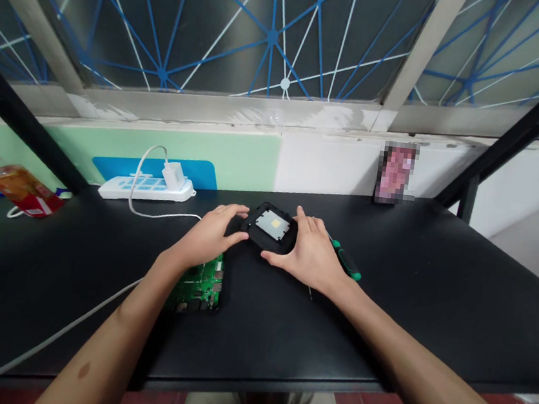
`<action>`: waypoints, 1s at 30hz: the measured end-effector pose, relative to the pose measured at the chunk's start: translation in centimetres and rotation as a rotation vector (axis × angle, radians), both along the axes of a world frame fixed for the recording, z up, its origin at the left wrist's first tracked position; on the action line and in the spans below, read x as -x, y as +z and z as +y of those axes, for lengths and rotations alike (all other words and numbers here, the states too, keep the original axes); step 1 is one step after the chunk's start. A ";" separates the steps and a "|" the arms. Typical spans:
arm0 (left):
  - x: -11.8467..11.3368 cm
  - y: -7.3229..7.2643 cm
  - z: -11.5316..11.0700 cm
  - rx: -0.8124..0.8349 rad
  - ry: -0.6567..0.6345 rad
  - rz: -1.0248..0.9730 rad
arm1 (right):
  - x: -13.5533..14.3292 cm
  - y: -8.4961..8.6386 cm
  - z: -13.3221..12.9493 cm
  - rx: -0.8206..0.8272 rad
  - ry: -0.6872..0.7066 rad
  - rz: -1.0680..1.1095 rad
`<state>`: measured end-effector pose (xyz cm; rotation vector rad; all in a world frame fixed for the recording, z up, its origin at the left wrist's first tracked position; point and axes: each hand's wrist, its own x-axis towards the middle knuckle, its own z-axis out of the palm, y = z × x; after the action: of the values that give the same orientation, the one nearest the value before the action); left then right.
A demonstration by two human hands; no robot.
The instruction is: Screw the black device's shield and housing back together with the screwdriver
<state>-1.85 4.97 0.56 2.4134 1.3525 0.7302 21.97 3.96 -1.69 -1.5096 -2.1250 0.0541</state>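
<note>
A black plastic casing (pixel 256 234) with a silver metal plate (pixel 273 224) inside it is held low over the black desk. My left hand (pixel 217 232) pinches dark material at the casing's left end; whether that is a separate piece I cannot tell. My right hand (pixel 315 252) grips the casing's right side, thumb along the near edge and fingers at the far edge. Partly under my left wrist lies a green circuit board (pixel 198 288). A screwdriver (pixel 348 261) with a green and black handle rests just right of my right hand, its shaft partly hidden.
A white power strip (pixel 147 188) with a plugged-in charger (pixel 174 176) stands by the wall. Its white cable (pixel 92 308) runs under my left arm. A drink bottle (pixel 25 187) is at far left. A pixelated upright object (pixel 396 173) leans at the back right.
</note>
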 end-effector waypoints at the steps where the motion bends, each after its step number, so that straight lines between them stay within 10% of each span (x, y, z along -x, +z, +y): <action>1: 0.1 -0.1 0.1 0.005 0.001 0.002 | 0.0 0.0 0.0 0.002 -0.006 -0.016; 30: 0.0 -0.1 -0.2 0.068 0.001 -0.030 | -0.8 0.2 0.0 0.013 0.029 0.075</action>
<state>-1.89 4.75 0.47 2.3401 1.3448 0.7062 22.81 3.97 -1.50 -1.4617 -2.0914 0.1331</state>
